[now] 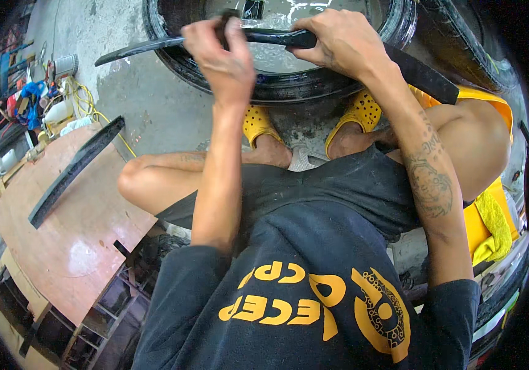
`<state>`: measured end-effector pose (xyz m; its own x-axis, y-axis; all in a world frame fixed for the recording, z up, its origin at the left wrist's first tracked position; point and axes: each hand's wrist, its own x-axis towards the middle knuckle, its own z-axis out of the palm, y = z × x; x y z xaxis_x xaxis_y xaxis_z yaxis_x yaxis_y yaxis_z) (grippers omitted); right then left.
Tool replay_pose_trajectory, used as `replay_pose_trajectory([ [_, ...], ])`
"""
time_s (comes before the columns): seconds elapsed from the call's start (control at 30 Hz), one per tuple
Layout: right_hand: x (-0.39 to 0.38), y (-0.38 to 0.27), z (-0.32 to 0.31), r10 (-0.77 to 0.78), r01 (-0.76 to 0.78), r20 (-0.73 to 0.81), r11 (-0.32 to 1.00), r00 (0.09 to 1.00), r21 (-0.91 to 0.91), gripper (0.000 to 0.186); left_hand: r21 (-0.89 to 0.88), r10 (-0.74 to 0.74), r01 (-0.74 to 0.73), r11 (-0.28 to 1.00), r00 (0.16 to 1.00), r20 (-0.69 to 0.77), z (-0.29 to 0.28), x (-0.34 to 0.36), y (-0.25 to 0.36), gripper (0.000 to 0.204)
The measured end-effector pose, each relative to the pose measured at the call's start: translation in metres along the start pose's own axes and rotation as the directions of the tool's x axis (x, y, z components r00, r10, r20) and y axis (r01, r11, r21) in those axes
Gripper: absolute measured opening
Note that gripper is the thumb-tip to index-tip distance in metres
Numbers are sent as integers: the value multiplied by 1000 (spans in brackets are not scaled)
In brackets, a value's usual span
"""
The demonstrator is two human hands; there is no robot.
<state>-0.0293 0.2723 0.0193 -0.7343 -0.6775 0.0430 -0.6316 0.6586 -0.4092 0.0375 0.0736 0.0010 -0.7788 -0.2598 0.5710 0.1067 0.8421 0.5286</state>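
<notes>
A long, curved black strip (141, 48), which looks like rubber, stretches across in front of me above a large black tyre (184, 77). My right hand (344, 46) is closed around the strip right of its middle, and the strip's broad end runs out past that wrist. My left hand (221, 65) is closed at the strip's left half, smeared by motion. A small dark object (230, 17) pokes up from its fingers; its kind is too blurred to make out. Whether these fingers also grip the strip cannot be told.
Another black strip (76, 172) lies on a wooden board (86, 246) at the left. Tools, bottles and a yellow cord (89, 102) clutter the far left. More tyres (462, 43) stand at the right, near a yellow cloth (492, 228). My feet in yellow clogs (258, 122) are close to the tyre.
</notes>
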Motion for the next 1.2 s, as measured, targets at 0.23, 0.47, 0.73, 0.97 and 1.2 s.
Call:
replay_pose_trajectory([
  [0.23, -1, 8, 3, -61, 65, -75, 996, 995, 56, 40, -87, 2, 2, 996, 999, 43, 2, -16, 26, 20],
  [0.47, 1, 7, -4, -26, 26, 6, 1000, 1000, 14, 40, -129, -12, 14, 992, 1000, 15, 6, -33, 42, 13],
  [0.73, 3, 6, -8, -3, 3, 14, 1000, 1000, 22, 40, -174, -21, 12, 985, 998, -52, 13, -30, 43, 11],
  [0.97, 7, 0, -7, -6, 6, 2, 1000, 1000, -28, 38, -166, 1, -9, 986, 999, -52, 15, -37, 45, 13],
  [1.2, 6, 7, -7, 3, -3, 6, 1000, 1000, 3, 40, -82, 51, -54, 995, 998, -41, 10, -32, 40, 22],
])
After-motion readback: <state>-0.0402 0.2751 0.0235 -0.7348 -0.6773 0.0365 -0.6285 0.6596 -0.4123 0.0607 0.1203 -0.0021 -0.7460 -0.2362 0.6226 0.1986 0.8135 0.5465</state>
